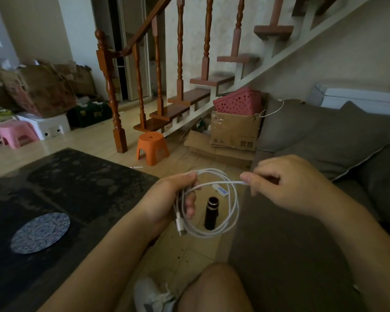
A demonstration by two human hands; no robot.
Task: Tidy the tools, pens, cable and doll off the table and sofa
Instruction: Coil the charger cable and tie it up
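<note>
A white cable hangs in loose loops between my hands, over the floor gap between table and sofa. My left hand grips the gathered loops, and a plug end dangles below its palm. My right hand pinches one strand of the cable between thumb and fingers, pulled out level to the right. The dark table lies to the left and the grey sofa to the right.
A black cylinder stands on the tiled floor under the loops, with a small white and blue item beside it. A patterned round mat lies on the table. Ahead are an orange stool, cardboard boxes, a pink basket and stairs.
</note>
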